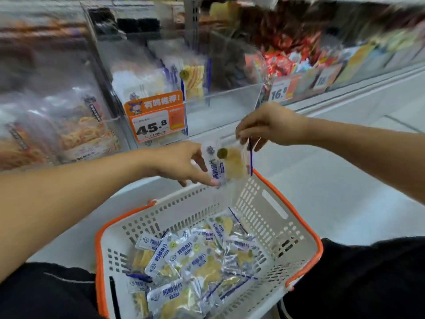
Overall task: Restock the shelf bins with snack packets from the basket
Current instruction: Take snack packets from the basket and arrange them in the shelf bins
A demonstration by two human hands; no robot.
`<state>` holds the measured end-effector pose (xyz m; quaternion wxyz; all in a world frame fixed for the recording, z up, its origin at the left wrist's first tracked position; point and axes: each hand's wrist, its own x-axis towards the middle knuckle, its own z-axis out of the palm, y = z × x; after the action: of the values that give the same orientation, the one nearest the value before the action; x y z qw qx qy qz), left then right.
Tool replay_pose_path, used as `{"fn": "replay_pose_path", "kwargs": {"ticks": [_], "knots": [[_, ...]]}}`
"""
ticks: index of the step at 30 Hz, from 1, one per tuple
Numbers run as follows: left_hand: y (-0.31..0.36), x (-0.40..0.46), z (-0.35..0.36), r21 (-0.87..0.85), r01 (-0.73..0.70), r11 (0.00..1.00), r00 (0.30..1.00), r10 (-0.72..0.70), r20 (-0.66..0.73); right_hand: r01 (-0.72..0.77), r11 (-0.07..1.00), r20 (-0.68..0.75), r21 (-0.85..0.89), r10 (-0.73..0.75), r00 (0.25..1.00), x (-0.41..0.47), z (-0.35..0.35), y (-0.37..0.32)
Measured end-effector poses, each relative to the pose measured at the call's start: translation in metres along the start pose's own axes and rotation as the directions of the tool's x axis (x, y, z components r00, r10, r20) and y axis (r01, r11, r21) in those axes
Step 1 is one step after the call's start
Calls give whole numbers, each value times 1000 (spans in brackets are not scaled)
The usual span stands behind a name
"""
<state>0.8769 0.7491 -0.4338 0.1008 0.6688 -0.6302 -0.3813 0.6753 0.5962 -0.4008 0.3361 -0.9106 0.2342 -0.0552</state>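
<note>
A white basket with an orange rim (271, 203) sits low between my knees, holding several clear snack packets (195, 261) with blue print. Above its far edge hangs one snack packet (226, 161). My right hand (271, 125) pinches that packet by its top edge. My left hand (181, 163) reaches in from the left with its fingers stretched out, the fingertips touching the packet's lower left side. Behind them stands a clear shelf bin (161, 72) with the same kind of packets, marked by an orange price tag (156, 116) reading 45.8.
A clear bin of noodle-like snack packs (57, 125) fills the left. Bins of red packets (282, 58) with a 16.8 tag (279, 92) run off to the right. A white shelf ledge (333, 100) runs below the bins; pale floor lies to the right.
</note>
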Motion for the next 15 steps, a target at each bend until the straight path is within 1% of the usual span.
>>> {"fn": "replay_pose_path", "kwargs": {"ticks": [1, 2, 3, 4, 5, 6, 7, 8, 9, 11, 12, 13, 14, 15], "knots": [[7, 0, -1, -94, -51, 994, 993, 40, -107, 38, 991, -106, 128, -24, 994, -1, -11, -11], [13, 0, -3, -137, -97, 986, 969, 62, -239, 84, 967, -191, 240, -38, 981, -2, -20, -19], [19, 0, -7, -147, -136, 980, 925, 72, -373, 133, 939, -241, 318, -55, 969, -1, -29, -26], [23, 0, -11, -136, -160, 978, 873, 76, -481, 160, 911, -256, 379, -63, 965, 1, -35, -31], [28, -2, -17, -113, -185, 976, 819, 89, -568, 162, 893, -241, 419, -63, 969, 4, -41, -35], [32, -4, -23, -80, -211, 974, 769, 115, -629, 141, 896, -207, 421, -56, 977, 7, -47, -38], [34, -5, -29, -49, -238, 970, 721, 142, -678, 131, 913, -201, 386, -56, 978, 10, -53, -41], [38, -7, -34, -29, -264, 964, 667, 161, -727, 146, 925, -231, 351, -66, 971, 14, -59, -44], [41, -9, -40, -23, -296, 955, 597, 166, -785, 181, 924, -293, 337, -80, 953, 20, -66, -45], [47, -16, -54, -9, -344, 939, 419, 145, -896, 251, 903, -440, 348, -79, 895, 33, -80, -47], [49, -20, -62, 0, -363, 932, 336, 130, -933, 275, 900, -491, 338, -81, 867, 41, -88, -49], [48, -25, -69, 12, -376, 926, 272, 123, -954, 289, 907, -533, 307, -88, 842, 50, -93, -49], [44, -28, -74, 36, -370, 928, 226, 128, -966, 286, 920, -557, 269, -94, 825, 59, -97, -48], [40, -32, -79, 67, -346, 936, 195, 142, -970, 266, 937, -564, 227, -96, 820, 69, -97, -46]]}}
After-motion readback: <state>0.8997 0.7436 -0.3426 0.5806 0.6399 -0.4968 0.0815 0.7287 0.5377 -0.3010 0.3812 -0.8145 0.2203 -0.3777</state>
